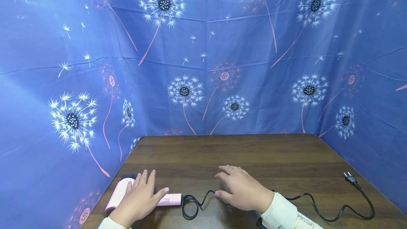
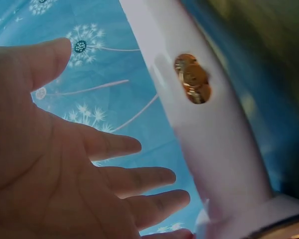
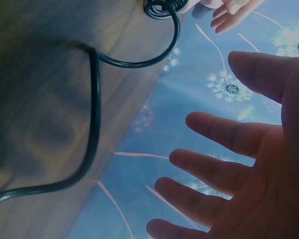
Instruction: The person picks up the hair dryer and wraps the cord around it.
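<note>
A pink hair dryer (image 1: pixel 119 192) lies on its side at the table's left front, its handle pointing right. Over it hovers my left hand (image 1: pixel 137 197), fingers spread; the left wrist view shows a gap between that palm and the dryer's handle (image 2: pixel 189 114) with its gold switch (image 2: pixel 193 78). My right hand (image 1: pixel 241 188) is held above the black cord (image 1: pixel 189 217), palm down and fingers loosely extended. In the right wrist view the cord (image 3: pixel 94 114) runs beneath the right hand without being touched. Part of the dryer is hidden behind the left hand.
The cord trails right across the wooden table (image 1: pixel 229 151) to a two-pin plug (image 1: pixel 349 177) near the right edge. A blue curtain (image 1: pixel 206 45) with dandelion prints surrounds the table at the back and both sides.
</note>
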Action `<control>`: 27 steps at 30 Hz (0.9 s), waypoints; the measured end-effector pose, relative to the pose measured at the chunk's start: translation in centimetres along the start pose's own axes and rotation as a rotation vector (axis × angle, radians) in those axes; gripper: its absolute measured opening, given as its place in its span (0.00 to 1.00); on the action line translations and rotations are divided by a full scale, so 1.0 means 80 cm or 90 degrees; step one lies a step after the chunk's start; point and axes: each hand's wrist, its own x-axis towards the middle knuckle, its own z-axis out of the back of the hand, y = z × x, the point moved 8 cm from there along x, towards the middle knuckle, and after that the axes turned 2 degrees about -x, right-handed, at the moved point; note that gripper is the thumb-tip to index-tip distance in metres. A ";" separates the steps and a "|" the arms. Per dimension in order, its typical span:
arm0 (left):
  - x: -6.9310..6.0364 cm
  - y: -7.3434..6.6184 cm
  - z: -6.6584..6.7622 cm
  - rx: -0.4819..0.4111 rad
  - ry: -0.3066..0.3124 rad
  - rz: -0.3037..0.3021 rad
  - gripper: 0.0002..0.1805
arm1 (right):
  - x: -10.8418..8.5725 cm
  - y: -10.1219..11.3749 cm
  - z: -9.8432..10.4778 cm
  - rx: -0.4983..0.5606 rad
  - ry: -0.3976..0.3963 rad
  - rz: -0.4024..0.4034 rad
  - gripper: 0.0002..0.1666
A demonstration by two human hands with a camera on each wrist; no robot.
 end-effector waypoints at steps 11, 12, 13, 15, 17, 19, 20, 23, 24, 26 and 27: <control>-0.011 0.009 0.008 0.056 -0.060 -0.012 0.53 | -0.009 0.003 -0.010 -0.027 0.000 0.014 0.26; -0.012 0.010 0.009 0.060 -0.067 -0.017 0.51 | -0.009 0.003 -0.012 -0.025 0.003 0.014 0.26; -0.014 0.012 0.010 0.061 -0.072 -0.021 0.49 | -0.010 0.003 -0.013 -0.023 0.007 0.014 0.26; -0.016 0.017 0.012 0.060 -0.080 -0.026 0.48 | -0.010 0.002 -0.016 -0.022 0.012 0.015 0.27; -0.018 0.023 0.014 0.059 -0.082 -0.023 0.50 | -0.011 0.003 -0.018 -0.019 0.017 0.015 0.27; -0.019 0.030 0.015 0.058 -0.078 -0.012 0.52 | -0.011 0.003 -0.019 -0.018 0.017 0.015 0.27; -0.019 0.034 0.016 0.063 -0.078 -0.006 0.53 | -0.011 0.003 -0.020 -0.017 0.018 0.015 0.27; -0.019 0.044 0.018 0.072 -0.079 0.009 0.55 | -0.012 0.003 -0.020 -0.011 0.021 0.015 0.27; -0.019 0.047 0.018 0.073 -0.079 0.014 0.55 | -0.012 0.002 -0.021 -0.009 0.023 0.015 0.27; -0.020 0.053 0.019 0.071 -0.079 0.024 0.56 | -0.013 0.001 -0.020 -0.007 0.024 0.014 0.27; -0.020 0.056 0.020 0.070 -0.079 0.029 0.56 | -0.013 0.001 -0.019 -0.003 0.025 0.012 0.27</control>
